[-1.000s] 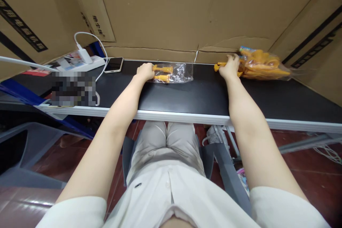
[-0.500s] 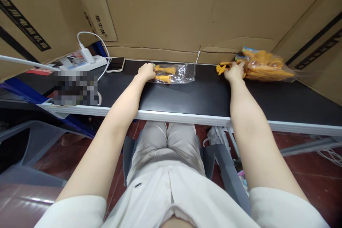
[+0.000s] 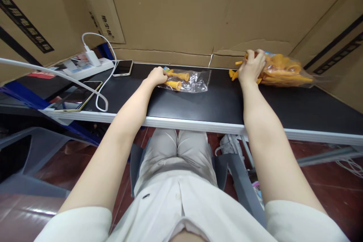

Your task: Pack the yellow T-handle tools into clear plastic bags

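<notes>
On the black tabletop (image 3: 195,107), my left hand (image 3: 157,76) is closed on the left end of a small clear plastic bag (image 3: 200,81). Inside that bag lie yellow-orange plastic pieces (image 3: 181,76) with flared round ends. Farther right, my right hand (image 3: 252,67) has its fingers bent around a yellow plastic piece (image 3: 238,62), whose thin end sticks out to the left. Below it, another yellow piece (image 3: 233,75) rests on the table, partly behind the hand. A larger clear bag of yellow plastic parts (image 3: 286,70) lies just right of my right hand; its left end is covered by the fingers.
Cardboard walls (image 3: 176,15) stand behind and at both sides. At the left are a phone (image 3: 123,67), a tablet-like device (image 3: 76,96), a white power strip (image 3: 93,69) with a charger, and a looping white cable (image 3: 65,75). A metal edge (image 3: 195,124) borders the table's front.
My right hand has risen slightly, with its fingers now higher and a yellow piece lifted in them. The small bag under my left hand has shifted a little to the right.
</notes>
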### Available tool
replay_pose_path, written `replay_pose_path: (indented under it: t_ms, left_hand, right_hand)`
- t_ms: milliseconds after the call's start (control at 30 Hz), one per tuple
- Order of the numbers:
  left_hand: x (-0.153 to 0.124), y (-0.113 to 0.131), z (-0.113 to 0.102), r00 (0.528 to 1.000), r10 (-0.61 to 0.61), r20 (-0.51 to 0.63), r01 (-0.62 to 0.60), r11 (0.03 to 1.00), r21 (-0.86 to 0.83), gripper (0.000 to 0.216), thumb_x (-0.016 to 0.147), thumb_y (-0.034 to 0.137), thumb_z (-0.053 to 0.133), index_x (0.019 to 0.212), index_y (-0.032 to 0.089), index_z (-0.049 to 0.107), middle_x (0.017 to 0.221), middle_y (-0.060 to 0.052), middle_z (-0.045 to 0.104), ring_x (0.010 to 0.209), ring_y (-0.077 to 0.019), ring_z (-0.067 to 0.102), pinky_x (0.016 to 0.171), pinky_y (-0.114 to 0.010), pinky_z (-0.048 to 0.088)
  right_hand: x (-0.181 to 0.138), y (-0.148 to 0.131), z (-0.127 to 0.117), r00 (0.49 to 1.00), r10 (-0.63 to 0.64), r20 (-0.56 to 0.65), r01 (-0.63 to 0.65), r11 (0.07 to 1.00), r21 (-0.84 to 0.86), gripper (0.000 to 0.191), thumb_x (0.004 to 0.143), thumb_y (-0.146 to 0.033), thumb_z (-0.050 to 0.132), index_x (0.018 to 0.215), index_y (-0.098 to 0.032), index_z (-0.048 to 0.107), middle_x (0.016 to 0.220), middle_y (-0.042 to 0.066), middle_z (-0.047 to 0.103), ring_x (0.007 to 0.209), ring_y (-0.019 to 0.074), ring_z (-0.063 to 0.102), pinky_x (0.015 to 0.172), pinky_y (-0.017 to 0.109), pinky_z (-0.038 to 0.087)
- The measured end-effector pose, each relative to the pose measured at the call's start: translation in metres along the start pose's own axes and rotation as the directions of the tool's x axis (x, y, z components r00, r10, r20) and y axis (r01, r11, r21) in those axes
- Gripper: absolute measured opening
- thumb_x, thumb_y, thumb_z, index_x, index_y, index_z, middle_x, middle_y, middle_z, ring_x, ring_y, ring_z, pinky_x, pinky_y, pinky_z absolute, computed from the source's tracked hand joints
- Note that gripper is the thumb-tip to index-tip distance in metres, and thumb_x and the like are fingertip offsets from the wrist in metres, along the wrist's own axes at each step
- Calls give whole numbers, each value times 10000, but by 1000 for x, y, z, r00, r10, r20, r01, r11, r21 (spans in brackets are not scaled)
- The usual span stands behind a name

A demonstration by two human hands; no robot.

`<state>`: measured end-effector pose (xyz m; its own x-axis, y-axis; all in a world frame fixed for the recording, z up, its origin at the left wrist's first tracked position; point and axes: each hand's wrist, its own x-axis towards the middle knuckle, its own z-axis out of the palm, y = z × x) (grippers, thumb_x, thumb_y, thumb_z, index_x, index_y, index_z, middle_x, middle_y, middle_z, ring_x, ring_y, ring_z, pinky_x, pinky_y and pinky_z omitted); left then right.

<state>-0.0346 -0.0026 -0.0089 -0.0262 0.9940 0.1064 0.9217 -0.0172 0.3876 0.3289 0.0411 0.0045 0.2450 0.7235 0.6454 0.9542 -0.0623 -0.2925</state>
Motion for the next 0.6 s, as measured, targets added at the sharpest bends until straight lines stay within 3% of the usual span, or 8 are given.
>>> replay_pose_path:
  t_ms: [167,267,333,400,467,533,600]
  left_hand:
    - [2,-2,1,1000,1,4,-1,1000,7,429,936,123,596,1289,125,840,1300,-151,819,1293,-305,740,1142,-325,534]
    - [4,-4,2,1000,11,5,-11,1000,20,426,918,122,609,1269,141,849,1307,-142,819,1292,-304,742,1138,-317,534]
    - [5,-5,3,1000,9,-4,-9,999,36,423,913,129,612,1258,149,856,1297,-142,821,1294,-308,737,1133,-312,533]
    - [5,-6,3,1000,10,-10,-9,999,43,430,908,136,611,1259,160,858,1292,-137,822,1284,-307,736,1124,-305,532]
    - [5,-6,3,1000,15,-4,-15,999,40,447,900,143,609,1275,170,853,1289,-127,821,1267,-301,736,1118,-300,532]
    - [6,-7,3,1000,19,1,-19,999,44,459,896,150,607,1286,174,849,1284,-121,823,1257,-299,736,1115,-303,535]
    - [7,-8,4,1000,25,-3,-24,998,59,458,899,158,600,1282,181,850,1276,-118,827,1256,-301,739,1111,-312,542]
  right_hand:
    - [-5,-23,-21,999,-21,-42,23,998,53,503,1126,-245,566,1612,-124,512,1669,198,519,1517,283,478,1280,425,307]
    - [-3,-29,-23,998,-20,-55,30,981,191,424,1125,-254,588,1534,-163,527,1615,196,580,1491,225,520,1261,355,379]
    - [0,-31,-21,999,-31,-13,33,954,298,396,1132,-247,573,1503,-116,527,1535,230,633,1376,215,621,1183,319,464]
    - [0,-34,-18,993,-63,101,21,928,371,436,1136,-239,543,1523,-44,498,1448,256,682,1260,221,701,1077,309,534]
    - [-4,-38,-16,962,-119,247,19,928,372,526,1127,-286,561,1596,-68,461,1358,237,738,1175,250,750,977,337,584]
    - [-10,-42,-15,890,-177,421,24,939,344,662,1068,-342,671,1652,-127,444,1262,189,787,1094,281,781,911,375,617]
    - [-17,-47,-15,780,-236,580,19,935,355,780,984,-356,771,1669,-150,458,1211,160,809,1019,285,794,881,386,639]
